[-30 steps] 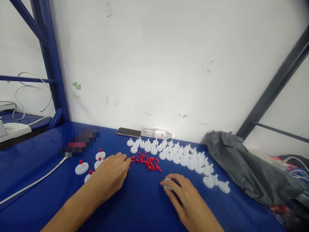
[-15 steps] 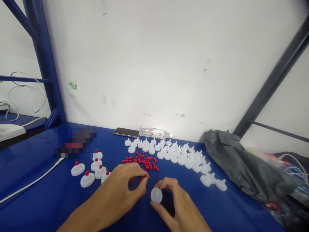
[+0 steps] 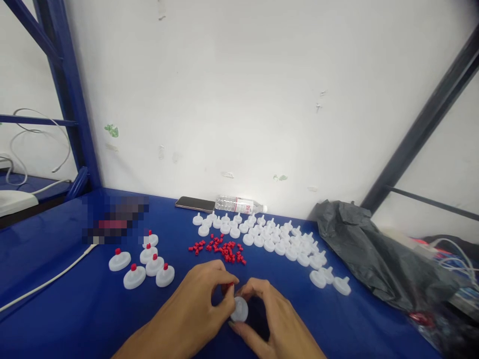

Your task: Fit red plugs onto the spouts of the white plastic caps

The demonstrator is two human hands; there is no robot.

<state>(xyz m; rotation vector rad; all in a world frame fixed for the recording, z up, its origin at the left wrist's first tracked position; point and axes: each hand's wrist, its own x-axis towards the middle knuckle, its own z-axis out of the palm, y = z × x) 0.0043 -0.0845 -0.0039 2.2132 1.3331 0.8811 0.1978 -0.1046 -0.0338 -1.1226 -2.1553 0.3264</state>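
Note:
Between thumb and forefinger, my left hand point(image 3: 204, 301) pinches a small red cap point(image 3: 230, 284), mostly covered by the fingers. Beside it, my right hand point(image 3: 271, 319) grips a white round plastic lid with a nozzle point(image 3: 239, 309) by its rim. The left fingertips are right at the lid's edge; I cannot tell whether they touch it. A pile of loose red caps point(image 3: 229, 252) lies beyond my hands. To the left stand several white lids with red caps on their nozzles point(image 3: 165, 275). Many uncapped white lids point(image 3: 280, 248) spread behind and to the right.
A phone point(image 3: 194, 204) and a clear plastic bottle point(image 3: 241, 205) lie against the wall. A dark grey plastic bag point(image 3: 359, 249) covers the right side of the blue table. A white cable point(image 3: 48, 279) runs across the left, by a blurred dark object point(image 3: 121, 219).
My left hand has moved right and slightly down with the red cap, up to the white lid. The lid has shifted slightly left in my right hand. A capped lid at left is now uncovered.

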